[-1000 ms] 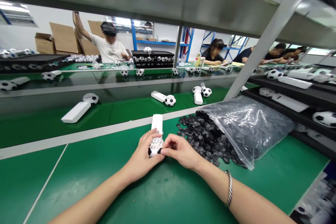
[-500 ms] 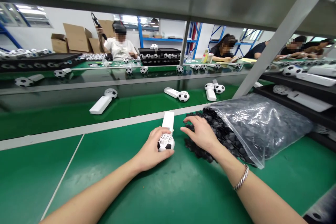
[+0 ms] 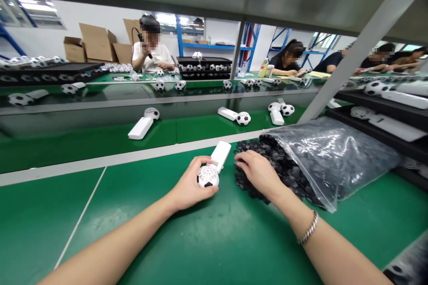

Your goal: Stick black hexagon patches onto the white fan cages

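Observation:
My left hand (image 3: 193,185) is wrapped round the ball-shaped head of a small white handheld fan (image 3: 208,177) with a black-and-white football pattern. Its round grille faces up, and its white handle points away and to the right. Just right of the fan, my right hand (image 3: 257,173) pinches at the left edge of a heap of small flat black plastic pieces (image 3: 279,160). Thumb and forefinger come together on what looks like one black piece. The heap spills from the mouth of a clear plastic bag (image 3: 337,156).
Several football fans, one of them a white-handled fan (image 3: 141,127), lie on the green conveyor belt (image 3: 187,129) beyond the bench edge. Black trays (image 3: 377,131) of fans are stacked at right beside a slanting metal post (image 3: 359,49). Across the line sit several co-workers, including a person in white (image 3: 157,55).
The fan's handle has swung to the right in my left hand. My right hand's fingers have closed at the black pieces. Fans on the near belt have shifted right.

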Action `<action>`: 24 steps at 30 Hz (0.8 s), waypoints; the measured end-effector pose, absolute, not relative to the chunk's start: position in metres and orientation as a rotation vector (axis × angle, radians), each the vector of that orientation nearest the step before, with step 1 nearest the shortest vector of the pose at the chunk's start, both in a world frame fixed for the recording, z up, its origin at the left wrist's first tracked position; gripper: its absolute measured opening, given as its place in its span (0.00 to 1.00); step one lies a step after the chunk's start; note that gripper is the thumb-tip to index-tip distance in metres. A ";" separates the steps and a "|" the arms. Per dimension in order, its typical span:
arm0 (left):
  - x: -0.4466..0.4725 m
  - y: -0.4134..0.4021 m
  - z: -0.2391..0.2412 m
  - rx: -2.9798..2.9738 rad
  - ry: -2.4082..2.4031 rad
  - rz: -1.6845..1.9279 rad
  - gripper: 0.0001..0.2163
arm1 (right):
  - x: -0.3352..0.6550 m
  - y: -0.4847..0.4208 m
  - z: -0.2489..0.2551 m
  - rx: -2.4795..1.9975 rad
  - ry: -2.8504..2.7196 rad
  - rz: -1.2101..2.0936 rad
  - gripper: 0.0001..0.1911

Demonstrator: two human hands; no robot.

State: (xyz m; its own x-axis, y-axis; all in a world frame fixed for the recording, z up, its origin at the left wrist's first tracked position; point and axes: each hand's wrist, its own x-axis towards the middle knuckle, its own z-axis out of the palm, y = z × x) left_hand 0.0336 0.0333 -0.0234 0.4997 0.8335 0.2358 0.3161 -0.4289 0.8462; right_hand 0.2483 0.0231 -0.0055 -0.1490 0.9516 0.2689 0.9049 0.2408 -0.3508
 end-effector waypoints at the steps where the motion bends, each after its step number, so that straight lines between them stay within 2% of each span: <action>1: 0.033 0.035 -0.024 1.961 0.935 0.849 0.23 | 0.247 0.023 -0.006 -1.634 -2.036 0.240 0.09; 6: 0.028 0.040 -0.024 1.943 0.905 0.794 0.20 | 0.234 0.019 -0.010 -1.367 -1.839 0.739 0.05; 12: 0.023 0.046 -0.019 2.008 0.890 0.750 0.20 | 0.224 0.016 -0.011 -1.227 -1.829 0.764 0.05; 17: 0.022 0.050 -0.020 1.989 0.859 0.725 0.20 | 0.223 0.015 -0.018 -1.164 -1.786 1.004 0.08; 19: 0.021 0.050 -0.020 1.964 0.860 0.706 0.21 | 0.223 0.014 -0.019 -1.139 -1.815 0.993 0.09; 24: 0.021 0.050 -0.019 1.923 0.866 0.686 0.22 | 0.224 0.013 -0.015 -1.107 -2.027 0.704 0.12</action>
